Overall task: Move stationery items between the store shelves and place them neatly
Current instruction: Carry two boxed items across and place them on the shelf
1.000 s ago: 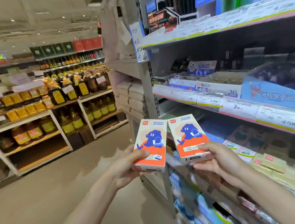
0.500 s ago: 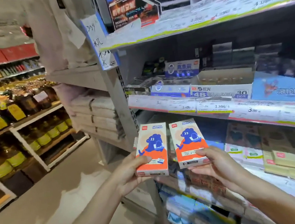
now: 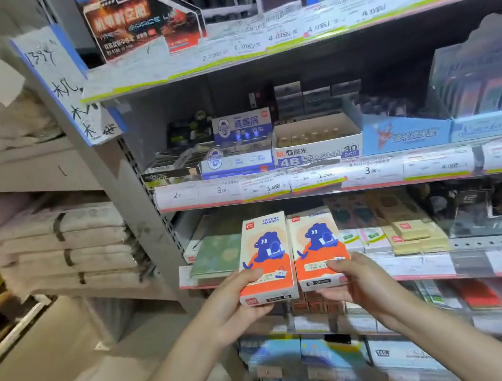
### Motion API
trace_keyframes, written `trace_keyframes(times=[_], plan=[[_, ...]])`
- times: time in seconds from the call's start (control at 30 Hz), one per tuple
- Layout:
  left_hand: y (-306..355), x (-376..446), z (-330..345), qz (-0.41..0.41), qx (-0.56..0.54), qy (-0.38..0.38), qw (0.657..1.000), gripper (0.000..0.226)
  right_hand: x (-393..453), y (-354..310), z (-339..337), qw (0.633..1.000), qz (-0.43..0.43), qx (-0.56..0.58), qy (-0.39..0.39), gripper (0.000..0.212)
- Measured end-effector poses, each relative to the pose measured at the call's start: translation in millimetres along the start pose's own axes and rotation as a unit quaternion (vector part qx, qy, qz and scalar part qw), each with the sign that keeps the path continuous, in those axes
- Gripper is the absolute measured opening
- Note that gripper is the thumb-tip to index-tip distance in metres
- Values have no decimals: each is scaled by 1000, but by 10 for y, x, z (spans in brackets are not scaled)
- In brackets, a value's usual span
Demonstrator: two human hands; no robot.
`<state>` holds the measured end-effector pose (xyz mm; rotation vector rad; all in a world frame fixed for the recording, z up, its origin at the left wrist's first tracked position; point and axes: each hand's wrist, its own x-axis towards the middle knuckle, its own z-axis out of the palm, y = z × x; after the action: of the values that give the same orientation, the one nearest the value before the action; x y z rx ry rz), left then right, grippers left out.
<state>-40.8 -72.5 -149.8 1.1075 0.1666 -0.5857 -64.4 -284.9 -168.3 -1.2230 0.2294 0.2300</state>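
I hold two matching stationery boxes, white and orange with a blue cartoon animal. My left hand (image 3: 238, 304) grips the left box (image 3: 265, 249) by its lower edge. My right hand (image 3: 355, 284) grips the right box (image 3: 316, 245) the same way. Both boxes stand upright, side by side and nearly touching, in front of the third shelf (image 3: 417, 270) of the stationery rack. A green notebook (image 3: 216, 255) lies on that shelf just left of the boxes.
An eraser carton marked 4B (image 3: 316, 151) and blue display boxes (image 3: 402, 134) fill the shelf above. Beige packs (image 3: 411, 234) lie right of my boxes. The grey upright post (image 3: 127, 183) stands to the left, with bundled paper stacks (image 3: 66, 246) beyond it.
My view has swung right, from the aisle toward the stationery rack. Both hands have carried the boxes closer to the third shelf, and the boxes have come closer together.
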Motion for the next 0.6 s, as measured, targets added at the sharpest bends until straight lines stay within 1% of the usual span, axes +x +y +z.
trace_keyframes(times=[0.03, 0.07, 0.2, 0.3, 0.4, 0.47, 0.53, 0.6], plan=[[-23, 41, 54, -6, 1, -5, 1000, 28, -27, -5, -27, 1000, 0, -3, 0, 37], [-45, 77, 114, -10, 3, -12, 1000, 26, -50, -13, -53, 1000, 0, -8, -1, 36], [-92, 177, 321, -29, 27, -18, 999, 40, -104, -48, -103, 1000, -3, -26, -1, 37], [-98, 240, 397, -45, 40, -40, 997, 53, -104, -29, -85, 999, -9, -40, -7, 33], [-123, 285, 413, -55, 15, -67, 996, 61, -87, 22, -83, 999, -14, -34, -11, 31], [-157, 306, 397, -66, -5, -67, 996, 67, -65, 78, -104, 999, -1, -35, -13, 30], [-167, 283, 377, -71, 8, -64, 995, 63, -69, 115, -121, 999, 12, -38, -18, 31], [-180, 256, 351, -66, 33, -58, 996, 59, -71, 147, -148, 998, 18, -46, -45, 28]])
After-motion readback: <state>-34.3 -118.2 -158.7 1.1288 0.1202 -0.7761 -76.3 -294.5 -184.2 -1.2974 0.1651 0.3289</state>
